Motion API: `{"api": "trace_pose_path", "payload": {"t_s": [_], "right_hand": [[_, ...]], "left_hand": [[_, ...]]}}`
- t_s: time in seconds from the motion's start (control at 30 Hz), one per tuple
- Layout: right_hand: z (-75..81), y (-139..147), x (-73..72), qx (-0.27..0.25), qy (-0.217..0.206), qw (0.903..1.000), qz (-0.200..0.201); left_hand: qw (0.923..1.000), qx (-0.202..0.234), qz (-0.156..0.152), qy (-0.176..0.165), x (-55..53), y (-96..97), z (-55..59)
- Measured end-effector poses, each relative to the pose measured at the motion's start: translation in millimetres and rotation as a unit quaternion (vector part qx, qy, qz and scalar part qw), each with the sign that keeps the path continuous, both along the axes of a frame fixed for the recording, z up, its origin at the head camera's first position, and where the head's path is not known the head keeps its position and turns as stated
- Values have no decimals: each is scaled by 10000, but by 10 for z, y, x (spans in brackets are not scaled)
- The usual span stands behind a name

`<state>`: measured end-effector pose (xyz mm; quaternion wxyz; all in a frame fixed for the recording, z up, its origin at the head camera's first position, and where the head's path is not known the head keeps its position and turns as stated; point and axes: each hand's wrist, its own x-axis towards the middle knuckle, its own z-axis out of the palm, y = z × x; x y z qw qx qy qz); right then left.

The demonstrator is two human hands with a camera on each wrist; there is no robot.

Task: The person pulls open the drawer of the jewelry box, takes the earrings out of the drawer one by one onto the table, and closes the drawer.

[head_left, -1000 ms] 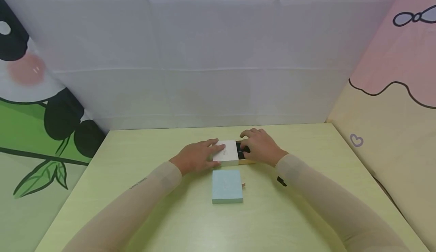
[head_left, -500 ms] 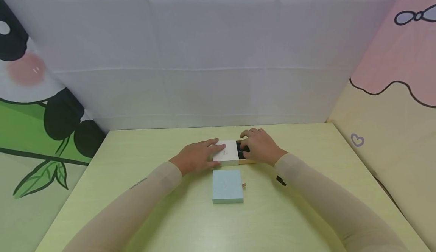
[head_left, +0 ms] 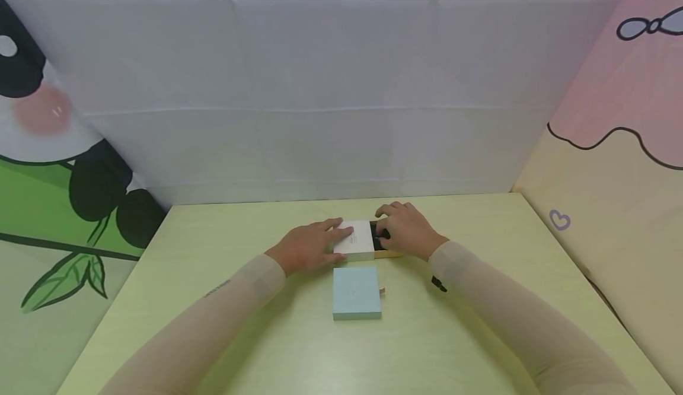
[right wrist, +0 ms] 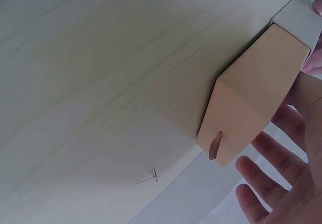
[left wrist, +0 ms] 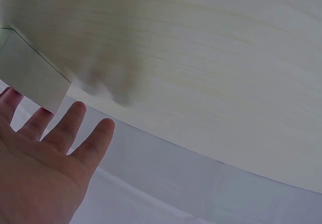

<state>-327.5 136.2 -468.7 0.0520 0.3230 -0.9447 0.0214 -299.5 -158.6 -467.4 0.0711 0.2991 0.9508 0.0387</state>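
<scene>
A white box sleeve with small print lies near the far part of the table. My left hand rests on its left side, fingers extended over the top and thumb at the near corner. In the left wrist view two fingertips touch the sleeve. Out of its right end sticks an orange drawer with a ribbon tab and a black inside. My right hand reaches over the drawer, index finger and thumb bent down to the black inside. I cannot tell whether they pinch something there.
A light blue box with a small ribbon tab lies in front of the white sleeve. The pale wooden table meets a white cloth at the back. Cartoon-printed panels stand left and right.
Both hands keep their places at the white box, and the blue box lies as before. The right wrist has shifted very slightly to the left.
</scene>
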Motion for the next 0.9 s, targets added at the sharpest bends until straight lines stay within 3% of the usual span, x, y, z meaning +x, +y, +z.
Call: {"api": "trace_pose_path", "payload": {"t_s": [0.9], "right_hand": [[4,-2,25,-133,-30,9999,-28]], "left_hand": [[10000,-51,49,20,-13,14,-20]]}}
